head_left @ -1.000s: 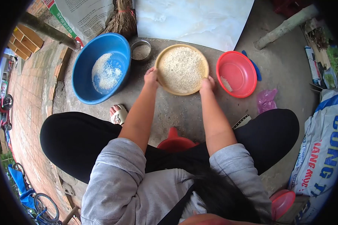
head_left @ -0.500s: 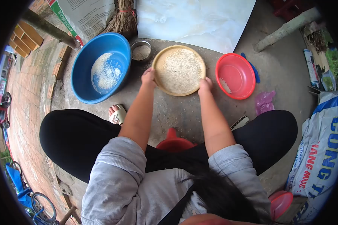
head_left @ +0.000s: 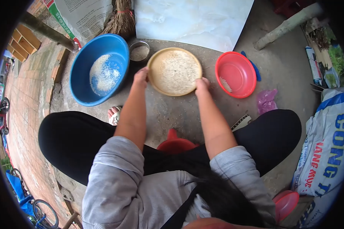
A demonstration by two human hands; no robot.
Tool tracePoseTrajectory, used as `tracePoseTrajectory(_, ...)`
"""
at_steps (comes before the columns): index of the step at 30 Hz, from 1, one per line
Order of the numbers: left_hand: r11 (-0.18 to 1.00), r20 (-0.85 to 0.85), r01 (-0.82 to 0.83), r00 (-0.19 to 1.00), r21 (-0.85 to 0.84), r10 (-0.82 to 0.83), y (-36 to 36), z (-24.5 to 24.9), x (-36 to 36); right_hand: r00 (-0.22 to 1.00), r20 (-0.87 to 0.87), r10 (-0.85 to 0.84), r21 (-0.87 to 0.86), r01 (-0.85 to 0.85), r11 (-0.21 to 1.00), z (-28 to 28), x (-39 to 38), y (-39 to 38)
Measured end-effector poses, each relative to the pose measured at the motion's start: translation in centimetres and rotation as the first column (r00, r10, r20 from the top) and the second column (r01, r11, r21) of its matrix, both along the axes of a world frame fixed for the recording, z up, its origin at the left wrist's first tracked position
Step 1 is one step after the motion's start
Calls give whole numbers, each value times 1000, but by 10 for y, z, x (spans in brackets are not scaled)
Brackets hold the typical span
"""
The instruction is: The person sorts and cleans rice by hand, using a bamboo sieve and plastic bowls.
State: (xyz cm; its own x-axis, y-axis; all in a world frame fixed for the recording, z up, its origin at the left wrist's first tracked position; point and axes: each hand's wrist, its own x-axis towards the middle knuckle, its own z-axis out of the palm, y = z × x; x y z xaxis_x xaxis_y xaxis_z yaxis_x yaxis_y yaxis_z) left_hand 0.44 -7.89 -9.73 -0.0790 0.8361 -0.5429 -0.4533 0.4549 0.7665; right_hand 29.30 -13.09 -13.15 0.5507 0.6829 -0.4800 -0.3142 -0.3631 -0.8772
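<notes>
Grains (head_left: pixel 176 70), pale and slightly blurred, lie in a round yellow shallow tray (head_left: pixel 154 84) above the grey concrete floor (head_left: pixel 158 112), between a blue plastic basin (head_left: pixel 120 53) and a red plastic basin (head_left: pixel 240 82); left hand (head_left: pixel 141 76) and right hand (head_left: pixel 202 84) (one each side) clamp its rim in their grip.

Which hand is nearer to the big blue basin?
Left: the left hand grips the side of the tray facing the blue basin; the right hand holds the opposite side.
</notes>
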Motion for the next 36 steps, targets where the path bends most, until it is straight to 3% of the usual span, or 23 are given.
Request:
tracePoseTrajectory(2,994,84,-106,991,11,105,-7,18,-20,991,95,96,-20,-95,995,37,-34,-3)
tracePoseTrajectory(4,963,21,-253,966,-91,256,-14,14,-19,992,17,125,-2,-125,992,46,-37,1)
tracePoseTrajectory(6,968,-52,-245,969,-64,241,-14,-14,-7,999,7,40,25,-40,999,47,-21,5)
tracePoseTrajectory(7,987,-77,-143,987,-68,137,-20,-6,3,998,-62,7,30,-5,1000,41,-4,7)
tracePoseTrajectory(10,988,38,-136,990,-67,139,-24,26,39,986,-123,-109,-25,107,994,15,32,7)
tracePoseTrajectory(12,998,42,-59,997,-13,59,-18,38,47,979,-94,-180,-74,174,982,-4,38,8)
tracePoseTrajectory(14,996,11,-83,996,22,83,-9,29,26,978,81,-194,-48,198,979,-22,15,13)
tracePoseTrajectory(16,994,-9,-108,994,25,108,-6,8,-8,971,234,-41,-34,50,998,13,-22,1)
tracePoseTrajectory(19,966,28,-255,966,-45,257,-18,-2,-26,995,74,69,-11,-68,998,42,-39,3)
tracePoseTrajectory(21,957,-55,-277,960,-90,273,-28,13,-7,1000,24,9,46,-10,999,33,-25,12)
tracePoseTrajectory(22,981,-23,-186,982,-55,185,-25,13,-1,999,-39,0,71,3,997,16,-10,17)
tracePoseTrajectory(24,993,76,-112,990,-46,115,-16,18,19,997,-18,-75,30,75,997,44,8,6)
tracePoseTrajectory(25,993,79,-106,991,-52,110,-12,25,23,977,-63,-204,10,205,979,36,15,8)
tracePoseTrajectory(26,997,86,-73,993,-38,76,-8,32,28,977,-54,-207,7,208,978,26,15,8)
tracePoseTrajectory(28,999,65,-42,997,-16,43,0,34,29,926,35,-377,10,377,926,10,9,12)
tracePoseTrajectory(30,999,21,-45,999,-17,45,4,19,5,994,91,-68,43,64,997,-6,1,13)
tracePoseTrajectory(32,992,28,-123,992,-13,123,-3,14,-15,988,154,20,-5,-19,1000,38,-29,3)
tracePoseTrajectory(36,975,-14,-221,975,-29,221,-8,6,-5,998,64,-24,12,23,1000,44,-23,10)
